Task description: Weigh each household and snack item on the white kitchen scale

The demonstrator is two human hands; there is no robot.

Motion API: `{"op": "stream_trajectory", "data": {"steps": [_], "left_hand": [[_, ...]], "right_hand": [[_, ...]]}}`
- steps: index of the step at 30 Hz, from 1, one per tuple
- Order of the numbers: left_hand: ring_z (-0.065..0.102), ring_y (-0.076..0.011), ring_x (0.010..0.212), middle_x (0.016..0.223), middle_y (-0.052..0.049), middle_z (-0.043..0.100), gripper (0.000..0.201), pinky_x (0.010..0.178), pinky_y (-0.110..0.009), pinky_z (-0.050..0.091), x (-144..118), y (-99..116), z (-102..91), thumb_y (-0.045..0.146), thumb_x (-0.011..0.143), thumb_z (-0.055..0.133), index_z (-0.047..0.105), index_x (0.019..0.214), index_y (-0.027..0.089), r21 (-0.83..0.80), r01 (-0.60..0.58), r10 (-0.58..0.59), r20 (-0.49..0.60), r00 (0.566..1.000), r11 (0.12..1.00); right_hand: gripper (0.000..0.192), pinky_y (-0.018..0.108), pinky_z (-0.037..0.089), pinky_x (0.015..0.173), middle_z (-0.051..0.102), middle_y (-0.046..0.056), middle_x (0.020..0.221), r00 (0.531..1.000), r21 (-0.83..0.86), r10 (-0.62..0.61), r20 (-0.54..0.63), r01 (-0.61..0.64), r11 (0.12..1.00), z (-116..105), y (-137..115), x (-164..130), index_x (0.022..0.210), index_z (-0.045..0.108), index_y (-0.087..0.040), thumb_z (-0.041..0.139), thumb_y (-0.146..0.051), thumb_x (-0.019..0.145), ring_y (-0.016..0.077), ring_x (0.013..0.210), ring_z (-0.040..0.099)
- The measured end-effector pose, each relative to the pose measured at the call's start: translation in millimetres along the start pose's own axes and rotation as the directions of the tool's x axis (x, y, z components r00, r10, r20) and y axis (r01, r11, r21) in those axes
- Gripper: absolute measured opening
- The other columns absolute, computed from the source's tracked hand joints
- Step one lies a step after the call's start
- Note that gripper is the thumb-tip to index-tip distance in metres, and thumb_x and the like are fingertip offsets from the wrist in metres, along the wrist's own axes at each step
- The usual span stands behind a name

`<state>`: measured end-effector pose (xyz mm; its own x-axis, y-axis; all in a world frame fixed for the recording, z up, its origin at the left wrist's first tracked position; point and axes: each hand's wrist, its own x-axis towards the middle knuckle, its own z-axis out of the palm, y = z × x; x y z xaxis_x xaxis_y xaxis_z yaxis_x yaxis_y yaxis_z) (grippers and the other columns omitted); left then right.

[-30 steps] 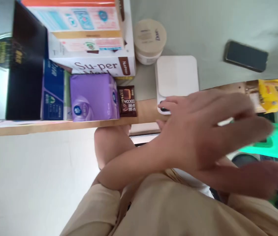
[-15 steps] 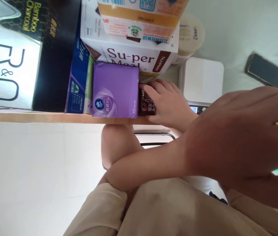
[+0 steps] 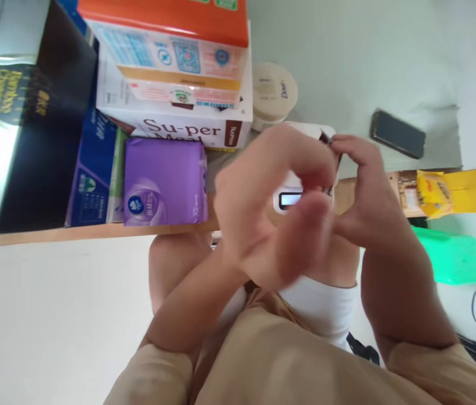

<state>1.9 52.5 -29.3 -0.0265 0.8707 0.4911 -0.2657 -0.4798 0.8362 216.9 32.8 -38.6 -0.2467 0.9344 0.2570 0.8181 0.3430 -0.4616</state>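
A small dark packet [image 3: 329, 142] is pinched at its top between the fingertips of the left hand [image 3: 275, 208] and the right hand [image 3: 366, 191], above the white scale [image 3: 294, 194]. A purple pack [image 3: 164, 181] lies to the left, a black phone [image 3: 398, 134] far right.

Small dark-brown packet [image 3: 326, 147], mostly hidden, only a thin edge and corner showing. Pinched between the fingertips of both hands [image 3: 305, 191], raised above the white scale [image 3: 290, 199] at the near edge of the table [image 3: 347, 67]. Tilted roughly upright; label unreadable from this angle.
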Motion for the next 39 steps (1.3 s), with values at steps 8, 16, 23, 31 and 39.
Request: {"op": "stream_trajectory", "data": {"steps": [8, 16, 23, 31, 39], "left_hand": [[0.057, -0.0150, 0.070, 0.077, 0.000, 0.061, 0.032, 0.067, -0.033, 0.049, 5.4, -86.3, 20.1, 0.050, 0.108, 0.058, 0.064, 0.089, 0.025, 0.092, -0.012, -0.001, 0.141, 0.990, 0.996], [0.061, -0.0132, 0.073, 0.084, 0.000, 0.065, 0.032, 0.071, -0.032, 0.051, 5.4, -109.5, 23.4, 0.056, 0.104, 0.064, 0.068, 0.096, 0.025, 0.138, -0.024, 0.004, 0.141, 0.990, 0.990], [0.055, -0.0102, 0.054, 0.078, 0.004, 0.068, 0.016, 0.055, -0.031, 0.042, 9.1, -115.8, 22.7, 0.048, 0.107, 0.064, 0.068, 0.111, 0.034, 0.136, 0.079, -0.081, 0.007, 0.997, 0.988], [0.049, -0.0129, 0.057, 0.062, 0.001, 0.053, 0.038, 0.053, -0.034, 0.032, 8.1, -114.4, 6.2, 0.036, 0.101, 0.073, 0.063, 0.067, 0.023, 0.281, -0.045, 0.029, 0.062, 0.998, 0.959], [0.042, -0.0048, 0.046, 0.058, 0.006, 0.050, 0.038, 0.047, -0.029, 0.026, 5.7, -105.6, 11.0, 0.043, 0.114, 0.053, 0.071, 0.087, 0.023, 0.346, -0.064, 0.056, 0.032, 0.998, 0.936]], "right_hand": [[0.085, 0.078, 0.041, 0.126, 0.057, 0.013, 0.149, 0.974, -0.088, 0.102, 0.204, -0.085, 0.992, 3.1, 64.4, 27.7, 0.154, 0.044, -0.036, 0.082, -0.045, 0.079, 0.0442, 0.148, 0.053], [0.067, 0.060, 0.048, 0.127, 0.059, 0.009, 0.147, 0.967, 0.204, 0.185, -0.178, -0.147, 0.968, 9.6, 78.1, 42.2, 0.150, 0.046, -0.035, 0.065, -0.034, 0.086, 0.0318, 0.150, 0.055], [0.020, 0.042, 0.058, 0.084, 0.050, 0.005, 0.096, 0.591, 0.438, 0.417, -0.690, -0.118, 0.891, 43.2, 102.9, 35.8, 0.116, 0.047, -0.028, 0.038, -0.029, 0.098, 0.0196, 0.089, 0.064], [0.023, 0.047, 0.056, 0.090, 0.051, 0.004, 0.105, 0.722, 0.476, 0.350, -0.597, -0.033, 0.879, 32.3, 88.3, 20.6, 0.116, 0.058, -0.036, 0.049, -0.027, 0.096, 0.0207, 0.095, 0.063], [0.023, 0.037, 0.059, 0.085, 0.059, 0.005, 0.116, 0.805, 0.454, 0.329, -0.494, -0.084, 0.887, 34.2, 68.8, 21.3, 0.118, 0.056, -0.030, 0.057, -0.029, 0.095, 0.0176, 0.099, 0.063]]}}
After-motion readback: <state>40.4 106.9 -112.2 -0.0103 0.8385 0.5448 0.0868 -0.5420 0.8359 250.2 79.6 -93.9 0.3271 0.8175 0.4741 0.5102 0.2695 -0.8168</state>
